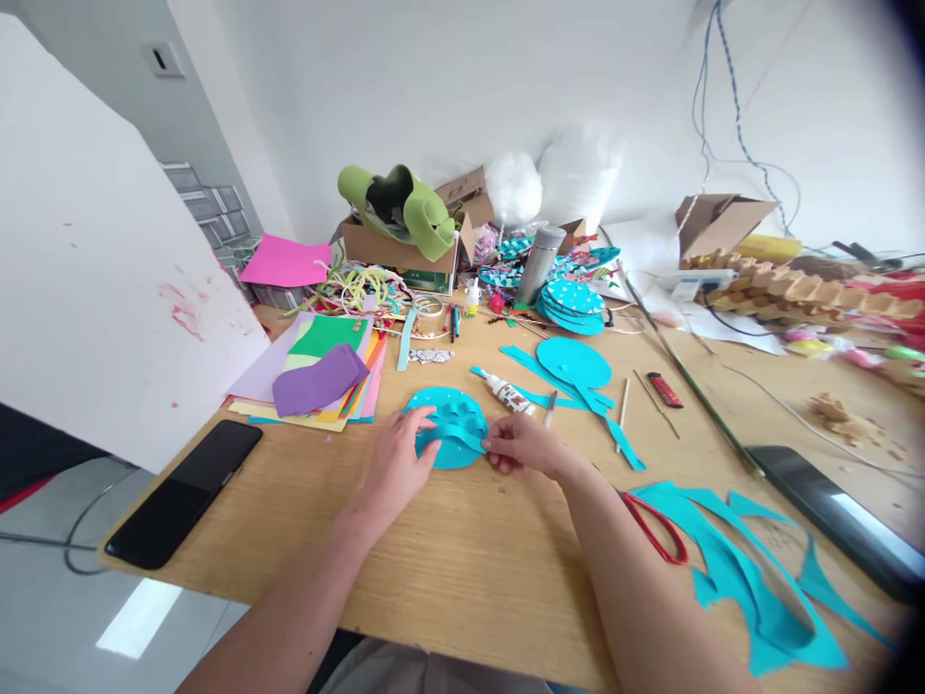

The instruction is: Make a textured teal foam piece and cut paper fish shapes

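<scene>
A round turquoise foam or paper disc [446,457] with small white dots lies flat on the table in front of me. A turquoise strip [462,437] arches across it, and wavy raised pieces sit behind the strip. My right hand [521,445] pinches the strip's right end at the disc's edge. My left hand [401,455] rests at the left side, thumb and fingers apart, touching the disc. Just behind the right hand lies a white glue bottle [509,393], with a small pen-like tool [550,410] beside it. Another turquoise disc [574,362] lies on loose strips.
Red-handled scissors [661,528] and turquoise scraps [752,598] lie right of my right forearm. Phones [188,492] lie at both sides. Coloured sheets [318,376] are stacked left. A steel flask [541,262], dotted discs [570,306] and a thin green stick [686,371] are farther back.
</scene>
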A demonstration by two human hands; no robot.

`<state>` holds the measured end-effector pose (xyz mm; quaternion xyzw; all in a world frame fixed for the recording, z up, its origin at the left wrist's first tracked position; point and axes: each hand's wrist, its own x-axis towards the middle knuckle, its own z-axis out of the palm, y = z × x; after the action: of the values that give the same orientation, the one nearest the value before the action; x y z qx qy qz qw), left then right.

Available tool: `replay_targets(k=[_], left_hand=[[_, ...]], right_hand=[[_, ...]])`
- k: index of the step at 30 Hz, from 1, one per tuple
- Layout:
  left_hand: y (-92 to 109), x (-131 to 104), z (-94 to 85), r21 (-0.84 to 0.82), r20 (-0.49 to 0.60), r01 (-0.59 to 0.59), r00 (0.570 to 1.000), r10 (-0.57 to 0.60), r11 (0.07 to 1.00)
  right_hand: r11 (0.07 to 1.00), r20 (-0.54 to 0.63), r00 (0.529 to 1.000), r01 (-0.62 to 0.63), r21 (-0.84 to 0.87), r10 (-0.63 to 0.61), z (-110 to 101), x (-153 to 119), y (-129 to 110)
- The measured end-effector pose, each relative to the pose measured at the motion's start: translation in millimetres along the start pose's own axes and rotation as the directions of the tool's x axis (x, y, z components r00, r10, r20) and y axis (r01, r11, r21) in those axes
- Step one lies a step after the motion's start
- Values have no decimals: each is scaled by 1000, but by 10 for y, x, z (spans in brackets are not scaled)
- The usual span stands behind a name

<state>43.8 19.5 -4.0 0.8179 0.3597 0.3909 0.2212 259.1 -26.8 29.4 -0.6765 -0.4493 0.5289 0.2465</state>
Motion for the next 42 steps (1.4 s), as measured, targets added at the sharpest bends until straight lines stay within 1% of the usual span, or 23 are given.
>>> replay_targets(k=[5, 17, 25, 42], left_hand=[[12, -2, 1, 1, 8, 8, 1000, -8, 1000], [39, 0, -21, 18, 20, -6, 1000, 6, 1000], [66, 0, -29, 26, 37, 12, 999, -13, 1000], [75, 1, -36, 35, 45, 0, 999, -2, 999]], right_hand=[[998, -52, 998, -33, -57, 30, 32, -1, -21], [996, -90, 994, -69, -54, 64, 48, 54, 4], [996, -98, 992, -87, -35, 84, 52, 60, 7], [996, -88, 992, -93, -8, 92, 31, 91, 38]])
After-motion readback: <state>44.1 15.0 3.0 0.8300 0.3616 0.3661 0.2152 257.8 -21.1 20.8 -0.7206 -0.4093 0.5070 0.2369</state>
